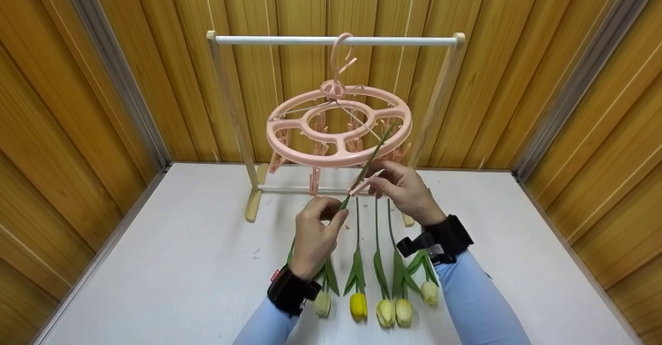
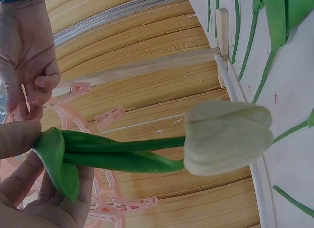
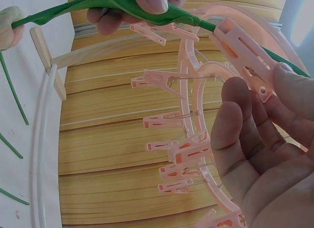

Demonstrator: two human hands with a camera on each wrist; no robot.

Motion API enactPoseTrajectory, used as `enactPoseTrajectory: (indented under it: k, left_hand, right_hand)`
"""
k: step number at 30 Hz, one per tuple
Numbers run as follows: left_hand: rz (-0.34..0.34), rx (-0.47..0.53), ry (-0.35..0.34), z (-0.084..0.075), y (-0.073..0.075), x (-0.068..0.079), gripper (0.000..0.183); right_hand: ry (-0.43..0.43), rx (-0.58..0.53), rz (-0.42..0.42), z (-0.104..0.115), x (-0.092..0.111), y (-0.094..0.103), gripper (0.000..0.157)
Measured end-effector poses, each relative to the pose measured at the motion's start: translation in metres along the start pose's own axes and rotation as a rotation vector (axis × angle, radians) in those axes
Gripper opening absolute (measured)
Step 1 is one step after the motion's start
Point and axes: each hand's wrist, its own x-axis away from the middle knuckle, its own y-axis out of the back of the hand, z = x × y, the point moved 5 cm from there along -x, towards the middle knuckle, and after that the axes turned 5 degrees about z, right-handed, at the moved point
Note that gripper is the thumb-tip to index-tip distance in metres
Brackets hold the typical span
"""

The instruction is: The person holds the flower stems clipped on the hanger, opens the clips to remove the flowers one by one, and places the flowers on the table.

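My left hand (image 1: 315, 234) pinches an artificial white tulip (image 2: 228, 137) by its green leaves and stem. The bloom hangs downward, and the stem slants up past the hanger's rim. In my right hand (image 1: 408, 190), thumb and fingers pinch a pink clothespin (image 3: 245, 56) from the round hanger. The clothespin's tip lies against the stem, just above the left fingers; whether it clamps the stem I cannot tell. The pink round clip hanger (image 1: 332, 89) hangs by its hook above both hands, with several other clothespins (image 3: 164, 121) dangling from it.
A white rail (image 1: 279, 40) on a wooden stand (image 1: 230, 102) carries the hanger. On the white table (image 1: 155, 262) lie several more tulips, including a yellow one (image 1: 358, 306), blooms towards me. Wood-patterned walls (image 1: 83, 102) surround the table's back and sides.
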Motion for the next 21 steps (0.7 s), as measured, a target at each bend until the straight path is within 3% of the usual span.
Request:
enactPoseTrajectory:
  k: [21]
  left_hand:
    - [-0.008, -0.050, -0.065, 0.0033, 0.0048, -0.0011, 0.005]
  right_hand:
    - [0.011, 0.053, -0.007, 0.0015, -0.0014, -0.0005, 0.021]
